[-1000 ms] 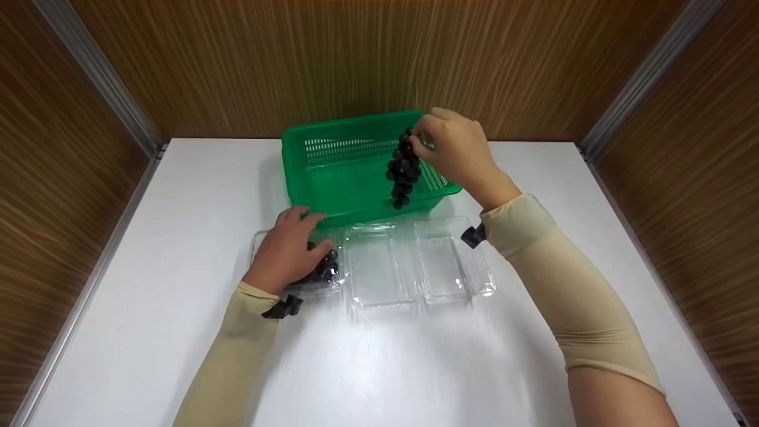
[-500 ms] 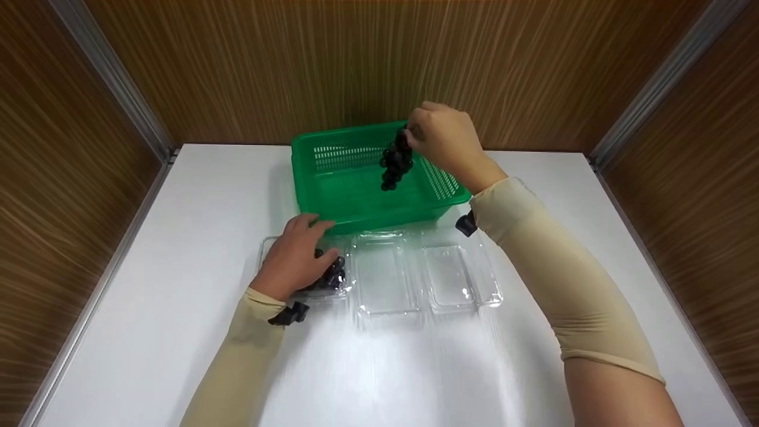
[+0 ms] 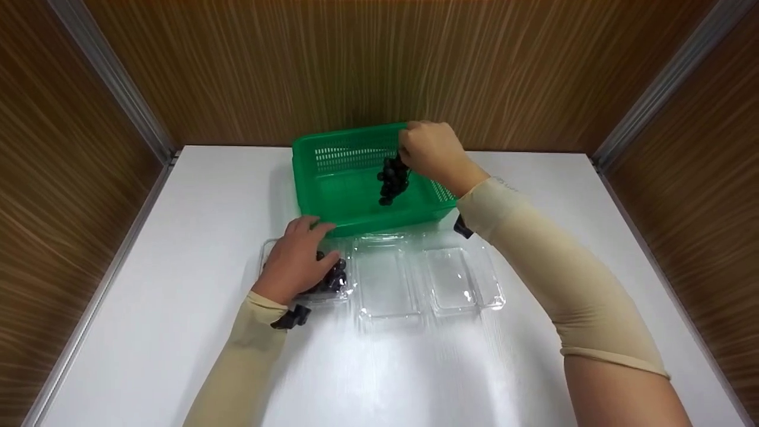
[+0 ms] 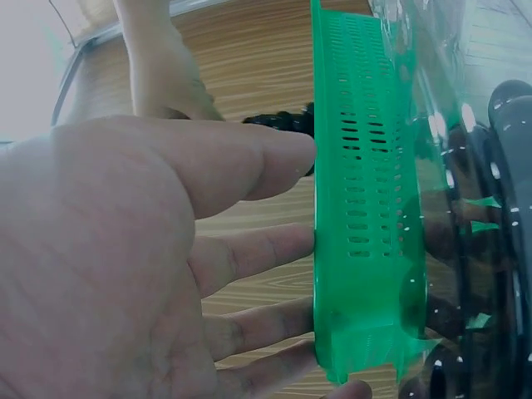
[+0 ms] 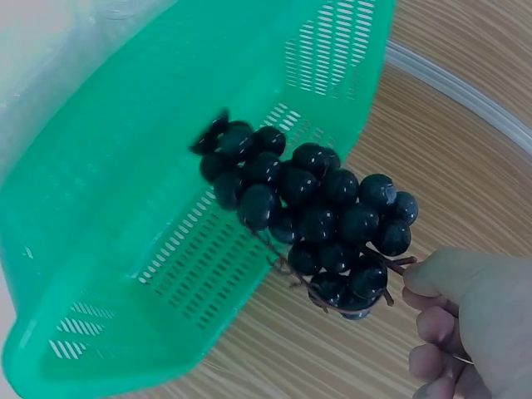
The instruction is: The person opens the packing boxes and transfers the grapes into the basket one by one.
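Note:
In the head view my right hand [image 3: 436, 153] is over the right part of a green plastic basket [image 3: 356, 227]. It pinches the stem of a bunch of dark grapes [image 5: 316, 208], which hangs inside the basket's outline. The right wrist view shows thumb and fingers on the brown stem. My left hand [image 3: 296, 261] lies over the left clear plastic box [image 3: 341, 296], its fingers spread and its fingertips at the basket's front rim. Dark grapes [image 3: 337, 277] sit in that box, partly hidden by the hand.
Two more clear compartments stand to the right: a middle tray [image 3: 385, 281] and a right tray [image 3: 453, 279]. The white table [image 3: 379, 367] runs up to a wood-grain wall [image 3: 356, 59] behind the basket, with similar walls at both sides.
My right hand has moved left with the bunch, then down over the basket in the last half second. The left hand stays on the box. The head view has shifted slightly.

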